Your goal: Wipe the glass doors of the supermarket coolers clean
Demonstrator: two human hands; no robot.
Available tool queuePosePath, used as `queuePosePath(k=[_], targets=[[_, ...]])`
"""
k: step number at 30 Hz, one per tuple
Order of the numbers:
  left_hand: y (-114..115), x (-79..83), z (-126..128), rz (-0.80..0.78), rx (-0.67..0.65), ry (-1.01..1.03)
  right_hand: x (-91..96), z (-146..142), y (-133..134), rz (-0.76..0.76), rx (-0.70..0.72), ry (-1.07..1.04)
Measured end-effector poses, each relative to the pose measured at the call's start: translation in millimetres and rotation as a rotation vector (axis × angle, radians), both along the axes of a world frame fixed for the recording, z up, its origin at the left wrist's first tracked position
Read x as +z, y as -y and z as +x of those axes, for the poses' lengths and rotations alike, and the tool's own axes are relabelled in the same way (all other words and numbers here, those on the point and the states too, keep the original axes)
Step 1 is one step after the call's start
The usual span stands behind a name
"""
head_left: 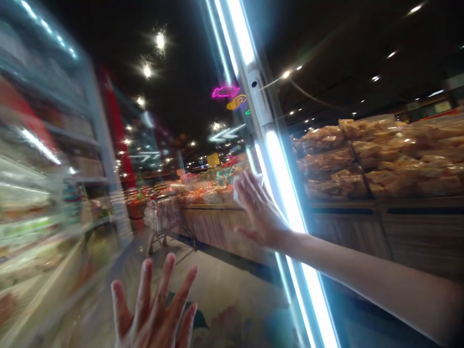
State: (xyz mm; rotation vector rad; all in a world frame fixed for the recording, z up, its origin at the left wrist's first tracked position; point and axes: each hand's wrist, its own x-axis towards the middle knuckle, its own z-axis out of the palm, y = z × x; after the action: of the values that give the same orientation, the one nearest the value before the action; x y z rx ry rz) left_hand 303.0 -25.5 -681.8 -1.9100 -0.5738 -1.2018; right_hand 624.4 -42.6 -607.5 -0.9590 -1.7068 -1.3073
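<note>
Head view shows the left hand [154, 314] low down, free, with fingers spread wide. The right hand [264, 217] is free too, stretched out by a tall, bright, leaning light post [282, 179]; I cannot tell if they touch. Past them are 1 cart [163, 212] and many piled bags [409, 159].
</note>
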Motion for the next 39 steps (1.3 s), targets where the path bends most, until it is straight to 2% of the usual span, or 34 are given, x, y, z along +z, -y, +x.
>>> queuePosePath(k=[3, 4, 8, 9, 14, 16, 18, 20, 22, 24, 26, 27, 31, 33, 36, 39], targets=[[2, 1.0, -9, 0.023, 0.001, -0.007, -14.8, -21, 3, -0.089, -0.017, 0.367], [3, 2.2, -12, 0.035, 0.000, -0.004, -14.6, -29, 4, -0.085, -0.023, 0.403], [5, 5.2, -33, 0.053, 0.029, 0.004, 1.2, -61, -1, -0.001, -0.032, 0.104], [5, 5.0, -40, 0.052, 0.042, 0.003, 1.2, -71, -3, 0.001, -0.018, 0.100], [9, 1.4, -80, 0.018, 0.103, -0.004, -18.5, -129, -10, -0.111, 0.114, 0.583], [9, -1.0, -98, 0.007, 0.127, 0.000, -9.8, -148, -11, -0.134, 0.124, 0.545], [9, -4.6, -116, 0.002, 0.154, 0.018, 4.7, -165, -14, -0.133, 0.122, 0.378], [9, -9.6, -135, -0.006, 0.182, 0.044, 8.5, -182, -18, -0.136, 0.143, 0.296], [9, -15.1, -154, -0.028, 0.221, 0.066, -5.7, -202, -23, -0.177, 0.197, 0.390], [11, -20.2, -176, -0.054, 0.268, 0.079, -26.9, -223, -27, -0.256, 0.283, 0.573], [14, -24.6, -197, -0.075, 0.309, 0.097, -37.1, -245, -29, -0.310, 0.355, 0.666], [16, -26.7, -208, -0.080, 0.321, 0.113, -35.3, -257, -31, -0.309, 0.369, 0.643], [25, -38.0, -246, -0.082, 0.350, 0.200, -12.7, -312, -37, -0.237, 0.349, 0.323], [28, -45.4, -262, -0.094, 0.372, 0.238, -16.0, -342, -41, -0.276, 0.373, 0.369], [31, -53.9, -285, -0.111, 0.414, 0.256, -34.4, -383, -45, -0.346, 0.360, 0.589], [31, -54.9, -307, -0.088, 0.420, 0.261, -42.2, -417, -45, -0.262, 0.242, 0.561]])
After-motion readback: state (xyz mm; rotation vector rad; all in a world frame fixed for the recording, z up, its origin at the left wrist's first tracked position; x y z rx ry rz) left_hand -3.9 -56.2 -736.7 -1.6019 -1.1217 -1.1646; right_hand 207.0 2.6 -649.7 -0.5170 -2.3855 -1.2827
